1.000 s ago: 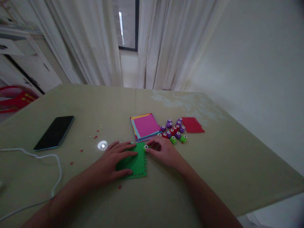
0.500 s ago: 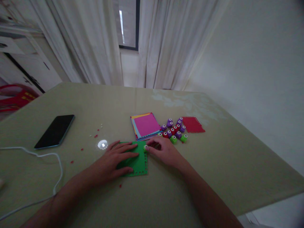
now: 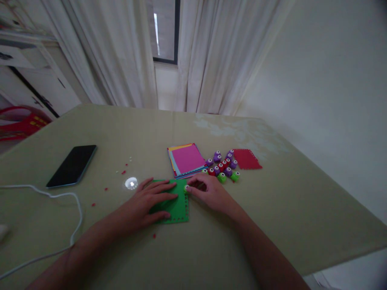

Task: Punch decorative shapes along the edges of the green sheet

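Observation:
A green sheet of paper or card (image 3: 180, 207) with small holes along its right and lower edges lies on the table in front of me. Pressed flat on it, fingers spread, is my left hand (image 3: 152, 201). My right hand (image 3: 208, 191) pinches a small green craft punch (image 3: 186, 188) with a white top at the sheet's right edge, near its upper corner. Just beyond that hand stand several more punches, among them a purple one (image 3: 218, 157), a red one (image 3: 221, 166) and a green one (image 3: 235, 176).
Behind the green sheet is a stack of coloured sheets (image 3: 189, 159). A red sheet (image 3: 248, 159) with notched edges lies right of the punches. At left are a black tablet or phone (image 3: 72, 166), a white cable (image 3: 77, 205) and scattered red scraps (image 3: 123, 172).
The whole view has shifted slightly. Both hands, the green sheet and the pinched punch keep nearly the same positions relative to each other.

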`<act>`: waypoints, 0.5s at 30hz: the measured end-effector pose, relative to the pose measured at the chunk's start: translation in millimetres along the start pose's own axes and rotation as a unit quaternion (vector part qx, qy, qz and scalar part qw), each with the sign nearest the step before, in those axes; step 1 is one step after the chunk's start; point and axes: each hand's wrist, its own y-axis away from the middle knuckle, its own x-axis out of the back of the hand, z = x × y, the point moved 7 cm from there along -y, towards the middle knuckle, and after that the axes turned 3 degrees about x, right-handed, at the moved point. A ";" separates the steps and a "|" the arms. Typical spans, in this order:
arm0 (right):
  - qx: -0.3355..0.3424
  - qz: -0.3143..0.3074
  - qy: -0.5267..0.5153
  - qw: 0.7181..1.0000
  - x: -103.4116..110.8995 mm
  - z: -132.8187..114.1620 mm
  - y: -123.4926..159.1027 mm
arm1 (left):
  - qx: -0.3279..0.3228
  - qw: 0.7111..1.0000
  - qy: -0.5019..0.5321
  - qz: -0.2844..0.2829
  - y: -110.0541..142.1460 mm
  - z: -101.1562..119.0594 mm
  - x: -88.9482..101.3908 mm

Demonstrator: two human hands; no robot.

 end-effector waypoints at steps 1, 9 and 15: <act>0.001 -0.001 0.001 1.000 0.1 -0.6 0.1 | 0.002 1.000 0.002 -0.002 -0.1 0.1 0.2; 0.005 -0.005 0.003 1.000 0.3 -5.0 0.3 | -0.005 1.000 0.008 0.003 -0.7 4.0 3.2; 0.001 -0.012 -0.003 1.000 -0.2 -5.0 0.6 | -0.017 1.000 0.011 0.014 0.3 3.7 2.9</act>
